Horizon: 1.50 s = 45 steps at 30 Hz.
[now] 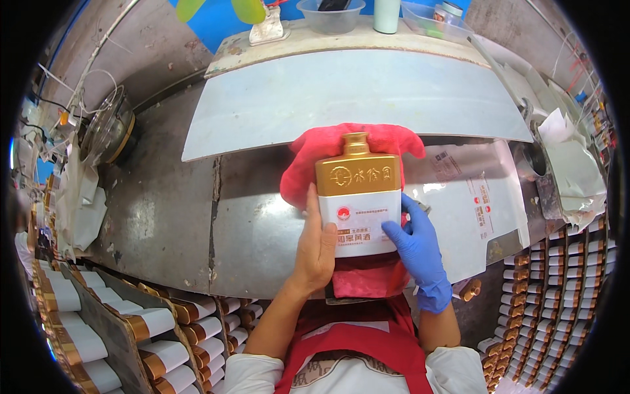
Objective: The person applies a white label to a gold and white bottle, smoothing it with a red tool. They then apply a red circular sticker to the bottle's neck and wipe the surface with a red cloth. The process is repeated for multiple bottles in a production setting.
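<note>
A flat bottle (pixel 358 203) with a gold shoulder and short neck and a white lower part faces up between my hands. Small red and gold print marks its white front. My bare left hand (pixel 317 246) holds its left side, thumb along the front edge. On the other side, my right hand (pixel 418 253), in a blue glove, grips the right edge with its thumb on the white front. Behind and beneath the bottle lies a red cloth (pixel 308 161). Further red cloth (pixel 364 279) shows below the bottle's base.
A pale board (pixel 354 98) spans the table's back. Printed label sheets (pixel 469 190) lie to the right. Racks of white-and-gold bottles stand at lower left (pixel 157 322) and lower right (pixel 551 295). At the back are a plastic tub (pixel 328 20) and a pale green cup (pixel 386 16).
</note>
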Tool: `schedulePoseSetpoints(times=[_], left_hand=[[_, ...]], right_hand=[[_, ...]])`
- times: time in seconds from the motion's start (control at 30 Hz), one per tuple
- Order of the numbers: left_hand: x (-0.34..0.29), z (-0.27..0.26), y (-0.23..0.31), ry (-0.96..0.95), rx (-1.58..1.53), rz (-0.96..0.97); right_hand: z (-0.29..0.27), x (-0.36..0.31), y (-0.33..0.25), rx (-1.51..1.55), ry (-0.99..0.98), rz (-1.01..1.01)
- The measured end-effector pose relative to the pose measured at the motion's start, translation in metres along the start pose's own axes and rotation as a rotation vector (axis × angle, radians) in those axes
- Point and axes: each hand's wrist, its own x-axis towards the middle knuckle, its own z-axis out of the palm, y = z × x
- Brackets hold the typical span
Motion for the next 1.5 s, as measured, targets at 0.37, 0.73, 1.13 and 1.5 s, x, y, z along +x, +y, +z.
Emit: schedulePoseSetpoints(times=[0.37, 0.73, 1.13, 1.5], left_hand=[[0.021, 0.004, 0.016, 0.074, 0.22, -0.099], [0.02, 0.001, 0.015, 0.02, 0.09, -0.096], [0.024, -0.007, 0.009, -0.061, -0.016, -0.11], [0.017, -0.021, 0.001, -0.135, -0.162, -0.102]], right_hand=[[0.007, 0.012, 0.001, -0.01, -0.008, -0.02], [0.004, 0.013, 0.002, -0.065, -0.022, -0.112], [-0.084, 0.016, 0.068, 0.623, -0.068, 0.05], [-0.061, -0.018, -0.004, 0.362, -0.099, -0.05]])
